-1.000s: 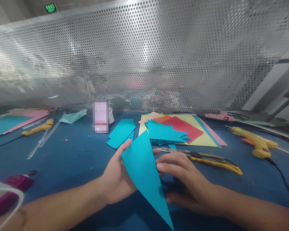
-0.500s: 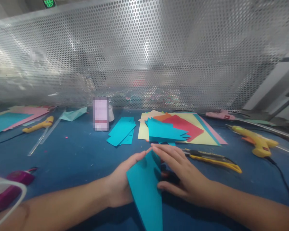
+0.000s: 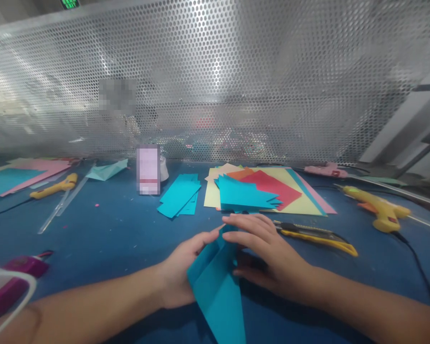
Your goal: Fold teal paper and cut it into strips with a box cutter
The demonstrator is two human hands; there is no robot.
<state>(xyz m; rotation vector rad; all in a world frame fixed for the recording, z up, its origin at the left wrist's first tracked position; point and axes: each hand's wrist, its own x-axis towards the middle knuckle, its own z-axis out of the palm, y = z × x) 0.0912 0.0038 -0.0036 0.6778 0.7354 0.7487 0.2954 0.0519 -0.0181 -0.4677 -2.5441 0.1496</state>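
A sheet of blue paper (image 3: 220, 291), partly folded, stands between my two hands at the front of the table. My left hand (image 3: 182, 267) grips its left side, thumb near the top edge and the other fingers hidden behind the paper. My right hand (image 3: 272, 258) holds the upper right edge, its fingers curled over the top and its thumb low on the right side. Beyond them lie a stack of blue paper strips (image 3: 180, 195) and a pile of folded blue pieces (image 3: 247, 195).
Colored sheets (image 3: 310, 203) lie under the folded pile. A yellow box cutter (image 3: 318, 239) rests right of my right hand. Yellow glue guns (image 3: 383, 210) (image 3: 53, 186) lie on both sides, a purple tool (image 3: 17, 282) at left. A phone (image 3: 148, 169) stands before the perforated metal screen (image 3: 215, 95).
The upper part of the blue paper now shows a raised fold with a gap along its top. My right fingers have shifted slightly left and bent more over it.
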